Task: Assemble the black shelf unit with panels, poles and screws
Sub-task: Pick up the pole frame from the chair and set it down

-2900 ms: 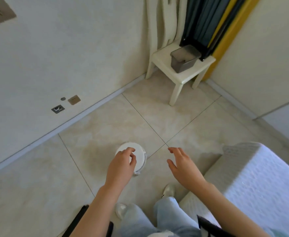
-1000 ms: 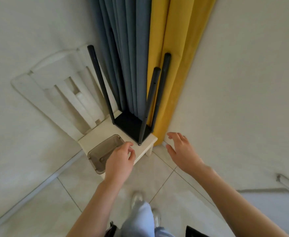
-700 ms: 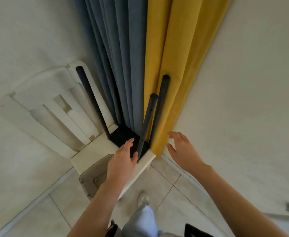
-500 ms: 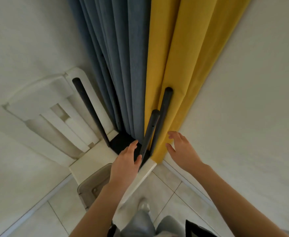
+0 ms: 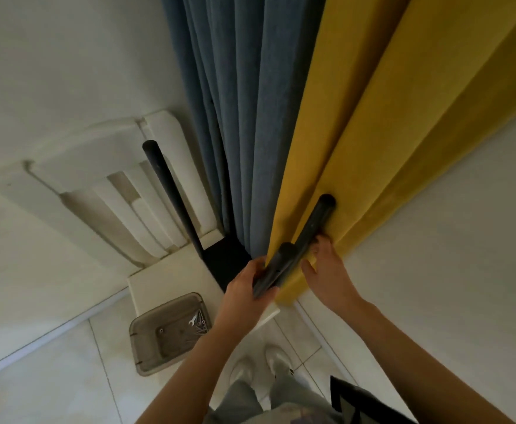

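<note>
A white chair (image 5: 165, 280) stands in the corner, and every place here is given from it. On the back right part of the chair's seat lies the black panel (image 5: 226, 258), with 3 poles rising from it. The left pole (image 5: 171, 200) stands in front of the chair's slatted back and leans a little toward it. The front pole (image 5: 273, 269) and the back pole (image 5: 314, 223) rise over the chair's right edge and lean right, toward the curtains.

The left hand (image 5: 243, 289) reaches up over the seat's front right corner with the forearm nearly straight. Its fingers and thumb are wrapped round the front pole, a little below the pole's top. The right hand (image 5: 330, 275) is raised just to the right of the chair, palm turned left. Its fingertips (image 5: 322, 240) hook round the back pole about midway up. Its thumb is spread and off the pole.

A clear tray (image 5: 146, 341) sits on the front left part of the seat, holding screws (image 5: 201, 324) in its right corner. A blue curtain (image 5: 238, 117) hangs behind the chair and a yellow curtain (image 5: 357, 117) at its right. 2 pale shoes (image 5: 241, 368) stand on the tiled floor in front of the chair.
</note>
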{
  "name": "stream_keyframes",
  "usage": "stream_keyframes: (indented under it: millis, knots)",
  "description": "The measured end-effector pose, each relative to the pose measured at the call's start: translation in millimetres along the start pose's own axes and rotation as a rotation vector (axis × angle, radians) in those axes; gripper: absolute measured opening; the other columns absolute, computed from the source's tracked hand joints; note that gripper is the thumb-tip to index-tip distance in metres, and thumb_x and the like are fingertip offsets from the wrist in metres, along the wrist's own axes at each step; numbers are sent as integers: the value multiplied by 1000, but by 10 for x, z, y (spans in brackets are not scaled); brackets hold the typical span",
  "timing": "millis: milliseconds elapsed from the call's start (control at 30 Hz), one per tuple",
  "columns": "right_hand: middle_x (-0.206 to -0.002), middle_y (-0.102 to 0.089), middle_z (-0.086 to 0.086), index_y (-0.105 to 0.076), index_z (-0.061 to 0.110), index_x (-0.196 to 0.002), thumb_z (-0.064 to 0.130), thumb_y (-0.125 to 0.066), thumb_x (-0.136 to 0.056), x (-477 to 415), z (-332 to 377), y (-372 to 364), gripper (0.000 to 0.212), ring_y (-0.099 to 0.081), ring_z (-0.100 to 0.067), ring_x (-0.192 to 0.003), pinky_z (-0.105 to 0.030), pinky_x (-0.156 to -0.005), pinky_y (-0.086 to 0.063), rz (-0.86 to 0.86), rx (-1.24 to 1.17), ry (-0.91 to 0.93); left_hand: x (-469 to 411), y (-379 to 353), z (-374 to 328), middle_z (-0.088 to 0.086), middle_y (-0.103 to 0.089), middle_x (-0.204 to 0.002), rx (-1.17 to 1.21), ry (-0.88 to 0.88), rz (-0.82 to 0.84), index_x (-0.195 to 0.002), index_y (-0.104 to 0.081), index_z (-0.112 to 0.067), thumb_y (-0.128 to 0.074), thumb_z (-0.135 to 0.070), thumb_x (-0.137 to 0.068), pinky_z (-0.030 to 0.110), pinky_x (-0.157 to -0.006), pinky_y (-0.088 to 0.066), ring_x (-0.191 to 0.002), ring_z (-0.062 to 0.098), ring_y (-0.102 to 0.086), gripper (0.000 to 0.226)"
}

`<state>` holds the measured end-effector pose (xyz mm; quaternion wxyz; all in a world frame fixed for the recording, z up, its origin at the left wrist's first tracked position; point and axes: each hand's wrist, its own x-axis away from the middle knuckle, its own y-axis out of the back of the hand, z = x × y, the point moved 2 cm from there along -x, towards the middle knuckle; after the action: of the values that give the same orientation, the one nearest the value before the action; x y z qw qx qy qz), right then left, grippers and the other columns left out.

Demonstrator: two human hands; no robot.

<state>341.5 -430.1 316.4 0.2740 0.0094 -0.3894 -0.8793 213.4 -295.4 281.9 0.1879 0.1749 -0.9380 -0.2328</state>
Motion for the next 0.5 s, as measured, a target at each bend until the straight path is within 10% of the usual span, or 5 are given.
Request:
stream_keyframes:
  millis: [167,500]
  knots:
    - [-134,-50,-16,-37,3,-141,10,-63,-94,-136,-69,6,54,-52,-29,-122,-42,-100,-47,19,-79,21,-41,-77,-85,-30,-56,-95,60,35,-83,-100,-39,-77,-75,-28,-87,-4,-70,-39,-92,-29,-49,62]
    - [-123,-63,-14,-44,5,-137,20,-67,-92,-311,-59,-71,52,-62,-26,-113,-23,-86,-45,47,-157,36,53,-63,14,-15,-64,-91,59,87,-281,-93,-52,-44,-66,-17,-91,7,-68,-47,-90,-5,-59,31]
